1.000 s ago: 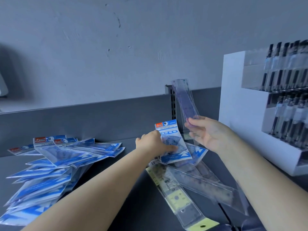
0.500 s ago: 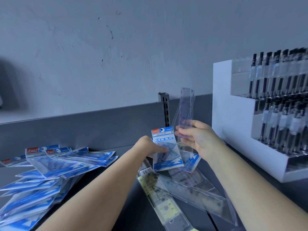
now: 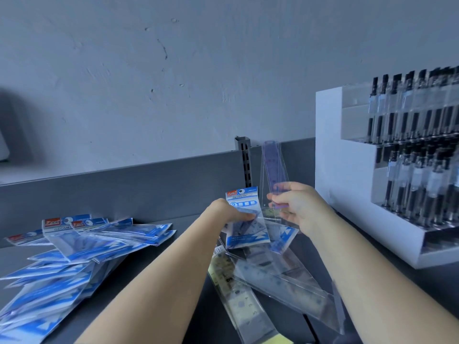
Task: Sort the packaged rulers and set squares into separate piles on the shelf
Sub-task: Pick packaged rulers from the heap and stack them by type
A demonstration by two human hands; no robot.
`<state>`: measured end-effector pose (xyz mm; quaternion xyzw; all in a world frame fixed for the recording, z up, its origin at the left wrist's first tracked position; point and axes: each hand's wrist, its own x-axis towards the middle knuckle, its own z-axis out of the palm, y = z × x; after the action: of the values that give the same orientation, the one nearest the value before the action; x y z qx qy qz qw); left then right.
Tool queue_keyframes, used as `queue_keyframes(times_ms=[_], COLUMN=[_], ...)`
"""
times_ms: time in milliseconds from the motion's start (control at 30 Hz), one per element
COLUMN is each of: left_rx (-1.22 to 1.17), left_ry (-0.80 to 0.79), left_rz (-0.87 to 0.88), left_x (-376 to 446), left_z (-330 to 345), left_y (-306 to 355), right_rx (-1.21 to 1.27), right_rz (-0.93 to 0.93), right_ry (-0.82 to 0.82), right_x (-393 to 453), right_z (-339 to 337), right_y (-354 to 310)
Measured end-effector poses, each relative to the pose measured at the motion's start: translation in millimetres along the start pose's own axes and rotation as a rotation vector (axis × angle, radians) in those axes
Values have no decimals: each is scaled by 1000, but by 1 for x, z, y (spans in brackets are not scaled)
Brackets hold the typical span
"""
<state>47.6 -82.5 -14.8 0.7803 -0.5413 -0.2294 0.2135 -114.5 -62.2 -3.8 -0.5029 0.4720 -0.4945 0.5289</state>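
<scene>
My left hand (image 3: 227, 212) grips a blue-and-white packaged set square (image 3: 244, 217), held upright above the dark shelf (image 3: 154, 289). Close beside it, my right hand (image 3: 296, 207) pinches a purple ruler in a clear sleeve (image 3: 273, 170), standing almost vertical. A fanned pile of blue set square packs (image 3: 64, 252) lies at the left of the shelf. Below my hands lie several clear-sleeved rulers (image 3: 280, 276), one with a yellow card (image 3: 238, 299). Another blue pack (image 3: 283, 234) lies partly hidden under the held one.
A white tiered display of black pens (image 3: 409, 157) stands at the right, close to my right forearm. The shelf's grey back panel (image 3: 149, 184) and a slotted upright post (image 3: 244, 157) run behind my hands, with a grey wall above.
The ruler in my right hand has swung from leaning left to nearly vertical and moved closer to the set square pack. My left hand keeps the pack lifted. The view has shifted slightly.
</scene>
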Motion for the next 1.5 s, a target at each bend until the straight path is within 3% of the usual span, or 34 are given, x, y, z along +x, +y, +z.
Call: queue_keyframes(times_ms=[167, 333, 533, 667, 900, 1167, 1333, 1400, 1500], left_rx=[-55, -386, -746, -742, -675, -674, -218, -287, -536], left_ry=[-29, -7, 100, 240, 465, 589, 578, 565, 390], left_rz=[-35, -66, 122, 146, 35, -23, -49, 36, 182], left_x=[3, 3, -19, -47, -87, -96, -85, -86, -101], left_z=[-8, -10, -40, -84, -147, -195, -205, -211, -223], left_y=[-2, 1, 5, -16, -95, -173, -212, -222, -226], right_rx=[-22, 4, 67, 37, -194, -101, -79, -75, -56], right_rz=[8, 0, -109, -146, -165, -160, -139, -136, -142], right_ry=[-35, -42, -92, -209, -365, -460, -457, -453, -437], right_x=[1, 1, -7, -21, -58, -90, -95, -97, -103], right_z=[3, 4, 6, 10, 65, 159, 202, 220, 253], right_y=[0, 1, -9, -24, -47, -45, -38, -36, -35])
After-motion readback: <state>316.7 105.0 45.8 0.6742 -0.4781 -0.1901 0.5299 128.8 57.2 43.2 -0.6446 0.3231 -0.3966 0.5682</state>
